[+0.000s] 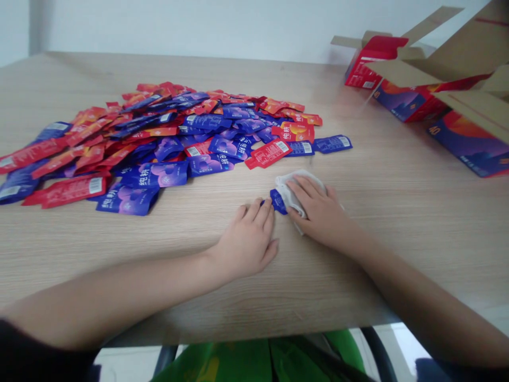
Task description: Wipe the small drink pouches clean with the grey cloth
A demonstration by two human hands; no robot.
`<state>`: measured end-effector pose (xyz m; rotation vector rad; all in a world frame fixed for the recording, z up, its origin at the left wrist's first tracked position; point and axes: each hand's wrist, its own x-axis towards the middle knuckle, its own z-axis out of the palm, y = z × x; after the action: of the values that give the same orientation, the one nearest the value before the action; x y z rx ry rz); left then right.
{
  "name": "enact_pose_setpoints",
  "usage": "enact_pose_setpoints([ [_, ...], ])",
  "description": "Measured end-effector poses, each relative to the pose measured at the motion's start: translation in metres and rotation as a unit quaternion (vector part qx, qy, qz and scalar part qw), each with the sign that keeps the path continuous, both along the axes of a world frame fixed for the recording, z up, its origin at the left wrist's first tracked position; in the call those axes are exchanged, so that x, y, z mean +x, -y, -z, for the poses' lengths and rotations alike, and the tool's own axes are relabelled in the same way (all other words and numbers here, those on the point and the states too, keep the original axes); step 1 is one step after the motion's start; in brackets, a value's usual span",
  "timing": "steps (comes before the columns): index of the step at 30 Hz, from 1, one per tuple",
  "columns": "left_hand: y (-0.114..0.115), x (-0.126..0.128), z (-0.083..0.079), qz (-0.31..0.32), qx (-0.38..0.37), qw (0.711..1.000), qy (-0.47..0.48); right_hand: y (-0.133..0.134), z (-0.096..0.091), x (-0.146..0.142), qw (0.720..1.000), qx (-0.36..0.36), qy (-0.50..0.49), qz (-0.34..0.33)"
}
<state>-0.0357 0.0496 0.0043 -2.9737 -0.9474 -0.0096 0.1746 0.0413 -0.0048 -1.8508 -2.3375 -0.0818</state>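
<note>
Foil sachet (278, 201), glossy blue, against the fingertips of a loose left grip (248, 239); right grip (320, 215) closed on crumpled white cloth (292, 193).

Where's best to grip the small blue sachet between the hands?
Pinch the blue sachet across its exposed middle, coming from above and the near side: it lies flat on the wooden table, with one end by the left hand and the other against the white cloth.
</note>
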Motion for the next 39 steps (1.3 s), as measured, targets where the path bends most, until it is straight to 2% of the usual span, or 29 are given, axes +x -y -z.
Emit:
enact_pose_setpoints([
  [3,0.0,0.0,0.001,0.0,0.005,1.0,0.001,-0.005,0.001,0.015,0.997,0.0,0.0,0.073],
  [5,0.0,0.0,0.001,-0.001,0.007,1.0,0.0,-0.006,0.004,0.011,0.996,0.009,0.008,0.084],
  [10,0.0,0.0,0.001,0.002,0.007,1.0,-0.003,0.002,0.004,-0.014,0.999,0.02,0.012,-0.021],
  [12,0.0,0.0,0.0,0.003,0.004,1.0,-0.002,0.002,0.002,-0.012,0.999,0.013,0.004,-0.029],
  [16,0.0,0.0,0.0,0.003,-0.003,1.0,0.001,-0.002,0.0,0.006,0.998,0.007,-0.002,0.063],
  [18,0.0,0.001,-0.001,0.003,-0.005,1.0,0.001,-0.002,0.002,0.005,0.996,0.006,0.001,0.089],
  [20,0.0,0.001,-0.001,0.001,-0.004,1.0,0.001,0.0,0.003,-0.005,0.998,0.011,0.007,0.069],
  [23,0.0,0.0,-0.001,0.004,-0.003,1.0,0.003,0.006,0.003,-0.022,1.0,0.016,0.011,-0.016],
  [26,-0.001,0.0,-0.001,0.007,-0.003,1.0,0.007,0.007,0.0,-0.019,0.998,0.003,0.003,-0.055],
  [30,0.0,0.0,0.0,0.005,-0.004,1.0,0.004,-0.001,0.001,-0.001,0.998,0.006,-0.01,0.054],
  [32,0.0,0.0,0.0,0.004,-0.005,1.0,0.003,-0.001,0.003,-0.003,0.997,0.018,-0.006,0.08],
  [37,-0.001,0.0,-0.001,0.007,-0.012,1.0,0.002,0.008,0.004,-0.025,0.999,0.016,0.002,-0.052],
  [39,-0.001,0.0,-0.001,0.005,-0.009,1.0,0.002,0.007,0.001,-0.02,0.999,0.006,-0.001,-0.045],
])
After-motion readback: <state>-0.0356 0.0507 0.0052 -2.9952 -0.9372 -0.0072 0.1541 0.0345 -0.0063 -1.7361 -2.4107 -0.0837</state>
